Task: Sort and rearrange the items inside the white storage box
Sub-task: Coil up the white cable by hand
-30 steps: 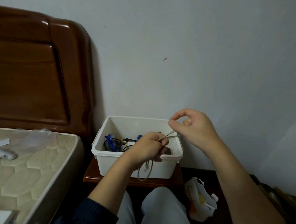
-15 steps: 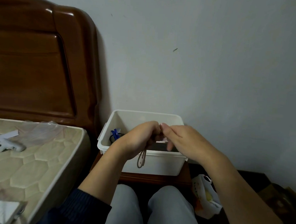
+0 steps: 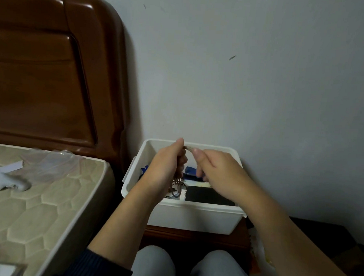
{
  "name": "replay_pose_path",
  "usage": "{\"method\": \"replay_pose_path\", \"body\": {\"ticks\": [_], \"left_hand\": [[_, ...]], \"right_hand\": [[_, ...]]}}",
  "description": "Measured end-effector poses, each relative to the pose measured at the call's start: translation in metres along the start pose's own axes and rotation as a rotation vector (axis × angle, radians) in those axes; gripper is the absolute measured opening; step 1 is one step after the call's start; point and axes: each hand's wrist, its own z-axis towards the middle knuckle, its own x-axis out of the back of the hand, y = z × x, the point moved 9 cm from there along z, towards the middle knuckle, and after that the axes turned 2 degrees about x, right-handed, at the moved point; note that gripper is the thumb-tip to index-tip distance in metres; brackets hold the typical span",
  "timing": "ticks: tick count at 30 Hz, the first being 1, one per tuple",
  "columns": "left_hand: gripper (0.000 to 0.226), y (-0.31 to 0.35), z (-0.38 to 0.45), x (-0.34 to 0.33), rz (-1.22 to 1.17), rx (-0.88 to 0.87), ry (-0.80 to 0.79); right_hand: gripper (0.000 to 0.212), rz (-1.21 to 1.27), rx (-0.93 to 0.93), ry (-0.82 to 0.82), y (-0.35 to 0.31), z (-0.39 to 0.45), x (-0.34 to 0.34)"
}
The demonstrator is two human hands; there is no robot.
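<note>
Left of both hands, a white controller (image 3: pixel 9 184) lies on the mattress (image 3: pixel 46 211). The left hand (image 3: pixel 167 168) grips a coiled tan cord (image 3: pixel 176 185) over the white storage box (image 3: pixel 190 218). Just right, the right hand (image 3: pixel 216 171) pinches the cord's end.

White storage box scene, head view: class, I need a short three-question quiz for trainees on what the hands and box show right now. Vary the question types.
1. True or false: the left hand grips a bundle of brown cord above the white storage box.
2. What does the right hand pinch? A) the cord's end B) the black flat item C) the white controller
3. Fill in: the controller lies on the ____.

Key
1. True
2. A
3. mattress
</note>
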Motion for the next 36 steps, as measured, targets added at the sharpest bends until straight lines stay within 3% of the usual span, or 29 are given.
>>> {"method": "replay_pose_path", "body": {"ticks": [2,4,6,10,13,18,24,27,30,34,36], "left_hand": [[0.041,0.008,0.01,0.01,0.01,-0.069,0.048],[0.03,0.018,0.017,0.02,0.035,-0.152,0.103],[0.025,0.026,0.025,0.031,-0.009,-0.198,0.17],[0.045,0.038,0.044,0.052,-0.097,-0.241,0.227],[0.02,0.045,0.056,0.064,-0.129,-0.263,0.229],[0.006,0.034,0.079,0.084,-0.144,-0.216,0.222],[0.021,0.017,0.098,0.106,-0.081,-0.27,0.323],[0.029,0.013,0.1,0.11,-0.069,-0.304,0.3],[0.017,0.011,0.097,0.115,0.011,-0.308,0.356],[0.019,0.01,0.088,0.105,-0.04,-0.312,0.26],[0.019,0.016,0.081,0.098,-0.026,-0.354,0.201]], "right_hand": [[0.051,-0.17,0.014,0.007,-0.002,0.013,-0.01],[0.043,-0.165,0.014,-0.035,-0.004,0.028,-0.025],[0.031,0.009,0.021,-0.128,-0.008,0.041,-0.045],[0.038,0.284,0.034,-0.318,-0.015,0.066,-0.087],[0.04,0.453,0.009,-0.369,-0.009,0.086,-0.106],[0.044,0.547,0.013,-0.37,-0.002,0.11,-0.132],[0.031,0.591,-0.073,-0.558,0.013,0.111,-0.158],[0.03,0.666,-0.125,-0.594,0.015,0.106,-0.162],[0.039,0.852,-0.192,-0.627,0.013,0.1,-0.162],[0.041,1.207,-0.252,-0.644,-0.001,0.093,-0.155],[0.038,1.214,-0.245,-0.608,-0.003,0.092,-0.151]]}}
